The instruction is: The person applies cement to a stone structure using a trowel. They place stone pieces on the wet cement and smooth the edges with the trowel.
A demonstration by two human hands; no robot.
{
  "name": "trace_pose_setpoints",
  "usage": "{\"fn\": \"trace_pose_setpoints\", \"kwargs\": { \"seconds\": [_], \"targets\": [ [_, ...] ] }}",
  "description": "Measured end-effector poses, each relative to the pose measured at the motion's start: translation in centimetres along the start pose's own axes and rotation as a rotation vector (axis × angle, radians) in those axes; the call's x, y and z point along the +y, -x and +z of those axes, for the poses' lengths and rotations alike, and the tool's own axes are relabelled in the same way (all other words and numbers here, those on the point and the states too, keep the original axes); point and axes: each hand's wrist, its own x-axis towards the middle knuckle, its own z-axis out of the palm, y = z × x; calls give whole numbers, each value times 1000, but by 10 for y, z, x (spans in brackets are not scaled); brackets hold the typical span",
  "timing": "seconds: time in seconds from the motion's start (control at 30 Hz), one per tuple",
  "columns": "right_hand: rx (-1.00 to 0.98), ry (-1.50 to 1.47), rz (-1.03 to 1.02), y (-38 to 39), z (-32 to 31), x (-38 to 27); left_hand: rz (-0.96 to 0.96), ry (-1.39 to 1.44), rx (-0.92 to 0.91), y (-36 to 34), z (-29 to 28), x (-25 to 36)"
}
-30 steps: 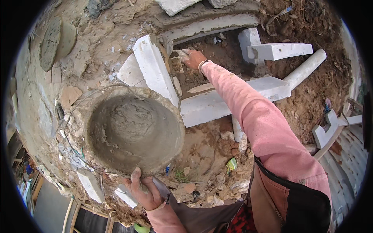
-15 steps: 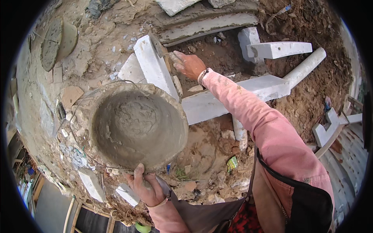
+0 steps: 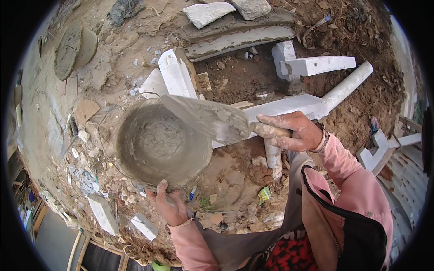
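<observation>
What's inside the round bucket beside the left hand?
Grey mortar lies in the bucket, lumpy in the middle, smeared up the walls. It hides the bottom, and the trowel blocks the upper-right part from view.

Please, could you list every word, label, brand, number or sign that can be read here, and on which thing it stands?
Red and black shirt: pale lettering, partly hidden; no whole word is readable.
Green and yellow wrapper: any print is too small to read.
Trowel in the right hand and mortar basin: no text visible.
</observation>
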Motion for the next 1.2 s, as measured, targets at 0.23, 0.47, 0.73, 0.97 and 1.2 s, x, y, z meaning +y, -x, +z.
{"fn": "trace_pose_setpoints", "kwargs": {
  "seconds": [0.23,0.47,0.73,0.97,1.2],
  "targets": [
    [-229,131,-20,-55,6,-40,-262,304,-54,11,28,-15],
    [561,450,297,61,-119,175,-230,307,-116,16,20,-55],
    [75,1275,990,196,-281,382,-393,611,-56,21,17,-81],
    [103,1323,520,213,-335,455,-314,512,16,46,11,-92],
    [65,1246,423,207,-326,446,-196,452,13,63,12,-92]
  ]
}}
